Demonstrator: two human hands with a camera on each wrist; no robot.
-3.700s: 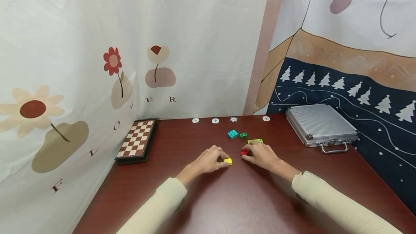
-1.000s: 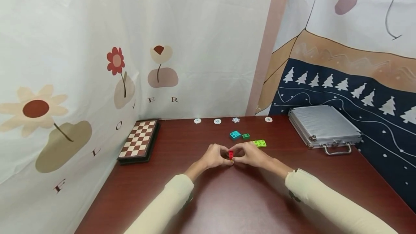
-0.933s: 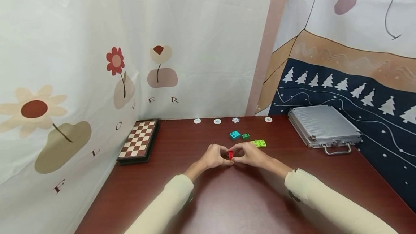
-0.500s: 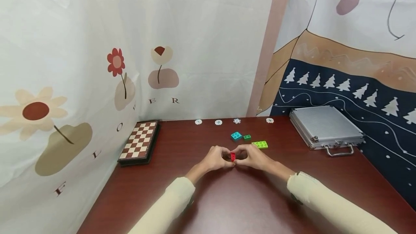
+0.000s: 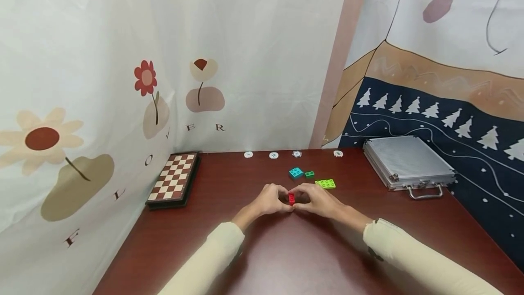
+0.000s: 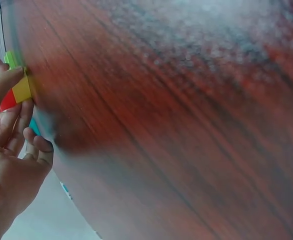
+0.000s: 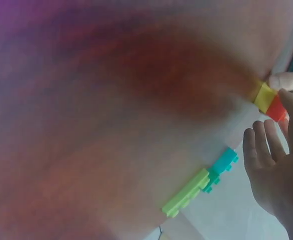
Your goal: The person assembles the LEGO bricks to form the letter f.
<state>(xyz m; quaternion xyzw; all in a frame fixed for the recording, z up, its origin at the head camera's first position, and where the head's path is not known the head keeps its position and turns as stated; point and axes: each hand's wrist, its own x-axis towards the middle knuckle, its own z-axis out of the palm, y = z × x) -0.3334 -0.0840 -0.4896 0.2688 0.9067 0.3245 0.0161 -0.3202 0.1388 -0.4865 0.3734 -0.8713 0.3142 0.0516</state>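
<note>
Both hands meet over the middle of the dark red table (image 5: pixel 294 258). Between their fingertips is a small red brick (image 5: pixel 291 198) stacked with a yellow brick (image 6: pixel 22 89). My left hand (image 5: pixel 281 198) pinches the stack from the left and my right hand (image 5: pixel 301 197) pinches it from the right. The right wrist view shows the yellow brick (image 7: pixel 263 96) joined to the red brick (image 7: pixel 276 108), close to the tabletop. Just behind the hands lie a lime green plate (image 5: pixel 325 184), a teal brick (image 5: pixel 295 172) and a small dark green brick (image 5: pixel 309 174).
Several white poker chips (image 5: pixel 273 155) line the table's back edge. A folded chessboard (image 5: pixel 173 179) lies at the left, against the cloth wall. A closed aluminium case (image 5: pixel 407 160) sits at the right. Cloth backdrops close off the left, back and right sides.
Earlier the left hand held the yellow brick and the right hand the red one, apart on the table. They have come together into one stack. Over the last second the hands barely move.
</note>
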